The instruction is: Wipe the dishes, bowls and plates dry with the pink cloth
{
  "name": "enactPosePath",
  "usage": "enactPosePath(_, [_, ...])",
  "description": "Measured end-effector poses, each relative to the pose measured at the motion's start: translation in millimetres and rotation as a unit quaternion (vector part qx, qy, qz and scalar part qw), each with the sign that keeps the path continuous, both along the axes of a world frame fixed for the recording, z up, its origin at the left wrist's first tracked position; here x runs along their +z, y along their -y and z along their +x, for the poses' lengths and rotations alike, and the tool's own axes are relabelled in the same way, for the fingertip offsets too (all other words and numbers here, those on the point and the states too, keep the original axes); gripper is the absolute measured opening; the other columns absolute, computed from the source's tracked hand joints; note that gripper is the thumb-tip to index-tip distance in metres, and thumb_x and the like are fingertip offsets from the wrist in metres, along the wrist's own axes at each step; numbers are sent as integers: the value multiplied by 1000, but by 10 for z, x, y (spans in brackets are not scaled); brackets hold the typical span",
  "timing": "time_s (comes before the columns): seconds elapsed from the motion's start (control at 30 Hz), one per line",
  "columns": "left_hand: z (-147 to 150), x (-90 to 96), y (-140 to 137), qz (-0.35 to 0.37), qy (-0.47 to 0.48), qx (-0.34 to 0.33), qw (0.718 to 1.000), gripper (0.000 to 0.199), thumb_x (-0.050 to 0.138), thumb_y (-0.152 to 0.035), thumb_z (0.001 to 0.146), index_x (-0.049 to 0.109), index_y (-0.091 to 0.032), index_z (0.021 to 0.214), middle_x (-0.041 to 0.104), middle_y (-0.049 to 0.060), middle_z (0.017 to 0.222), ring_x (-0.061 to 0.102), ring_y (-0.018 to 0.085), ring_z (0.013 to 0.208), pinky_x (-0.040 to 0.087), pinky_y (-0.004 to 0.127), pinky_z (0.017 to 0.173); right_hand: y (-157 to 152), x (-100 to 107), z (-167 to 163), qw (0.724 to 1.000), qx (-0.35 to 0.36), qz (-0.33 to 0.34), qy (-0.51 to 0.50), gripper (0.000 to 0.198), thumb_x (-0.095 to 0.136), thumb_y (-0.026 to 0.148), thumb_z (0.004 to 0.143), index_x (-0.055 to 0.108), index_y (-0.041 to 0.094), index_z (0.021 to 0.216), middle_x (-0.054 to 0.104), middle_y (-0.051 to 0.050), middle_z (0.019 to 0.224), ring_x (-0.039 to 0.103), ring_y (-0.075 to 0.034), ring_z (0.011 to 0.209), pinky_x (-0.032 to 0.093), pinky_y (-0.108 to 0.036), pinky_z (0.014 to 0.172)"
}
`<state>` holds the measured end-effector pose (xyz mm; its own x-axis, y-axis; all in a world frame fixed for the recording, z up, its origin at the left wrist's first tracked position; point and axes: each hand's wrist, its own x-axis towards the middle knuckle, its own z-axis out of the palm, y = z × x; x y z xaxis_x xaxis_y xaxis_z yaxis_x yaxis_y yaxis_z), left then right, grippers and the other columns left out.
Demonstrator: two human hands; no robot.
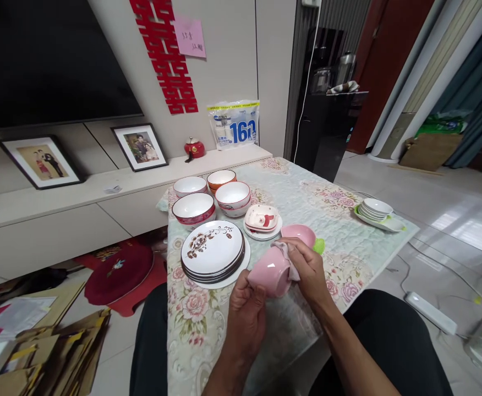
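Note:
Above the near part of the table, a pink bowl is held tilted on its side. My left hand grips its lower left edge, fingers closed on the rim. My right hand is closed around a pale cloth pressed against the bowl's upper right side. Just behind the hands sits another pink bowl with a green leaf-shaped handle, partly hidden by my right hand. Left of them is a stack of flower-patterned plates. Small white dishes with a red figure are stacked behind.
Several bowls stand at the table's far left. Small white dishes are stacked on a green-edged plate at the right edge. A flowered cloth covers the table. Picture frames line the cabinet; a power strip lies on the floor.

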<state>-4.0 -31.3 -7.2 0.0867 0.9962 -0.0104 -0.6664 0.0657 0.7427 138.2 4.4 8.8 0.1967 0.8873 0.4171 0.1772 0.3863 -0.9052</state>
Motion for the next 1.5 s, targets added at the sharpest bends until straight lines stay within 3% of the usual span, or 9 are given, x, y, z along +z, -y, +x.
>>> enactPosePath(0.17, [84,21,-20,-26,45,24,998,29,90,-33,69,70,-22,87,75,0,94,64,14,89,49,28,91,-46,-143,-13,986,-6,-95,-135,40,67,45,88,71,19,119,75,-8,111,67,-25,101,51,-35,85])
enactPosePath(0.27, [73,11,-24,-35,55,26,998,32,90,-33,68,71,-24,93,75,0,97,66,15,96,49,28,95,-86,-172,-43,978,2,-119,-169,43,69,48,86,70,16,114,76,-8,100,67,-23,87,51,-33,75])
enactPosePath(0.5, [-167,121,-60,-61,-32,-115,991,28,87,-34,73,69,-15,80,67,0,76,56,9,70,45,19,70,-173,-178,46,989,-74,-67,-108,28,73,41,79,72,17,93,74,-5,87,64,-21,76,51,-32,69])
enactPosePath(0.63, [-235,219,-126,-58,-117,-163,978,39,87,-41,71,72,-12,91,69,4,80,57,13,73,46,24,72,-172,-194,28,996,-67,-35,-52,26,73,38,80,72,20,99,75,-4,90,65,-21,76,51,-32,71])
enactPosePath(0.83, [-118,184,-83,-42,-94,-78,992,36,90,-39,65,72,-13,84,67,1,71,55,13,69,44,24,68,-159,-202,-155,997,-71,-16,-31,27,65,41,89,69,19,105,73,-4,86,65,-21,75,52,-34,71])
enactPosePath(1.0, [-45,97,-73,-34,-92,3,995,34,86,-37,70,73,-16,94,71,2,80,60,15,73,48,27,72,-113,-240,-319,991,-133,-26,-22,33,55,43,95,67,17,112,69,-11,110,62,-27,104,48,-46,94])
enactPosePath(1.3, [-74,28,-79,0,-159,24,987,26,82,-34,77,72,-18,94,69,0,84,58,16,80,48,27,76,114,-38,-387,984,-82,118,107,15,63,25,90,70,22,102,63,-7,102,58,-25,102,46,-41,90])
enactPosePath(1.4, [-77,-18,-44,11,-134,7,991,25,82,-35,77,70,-17,89,66,-1,79,54,14,73,46,25,70,32,-45,-310,998,-56,36,-11,13,66,31,88,69,21,95,64,-5,94,60,-22,89,48,-36,80])
enactPosePath(1.5, [-87,-45,-33,23,-118,14,993,26,82,-37,77,69,-16,86,63,-1,74,50,12,69,43,24,66,-74,-112,-253,982,-16,-98,-163,23,67,41,87,67,19,94,61,1,76,53,-16,66,43,-29,61])
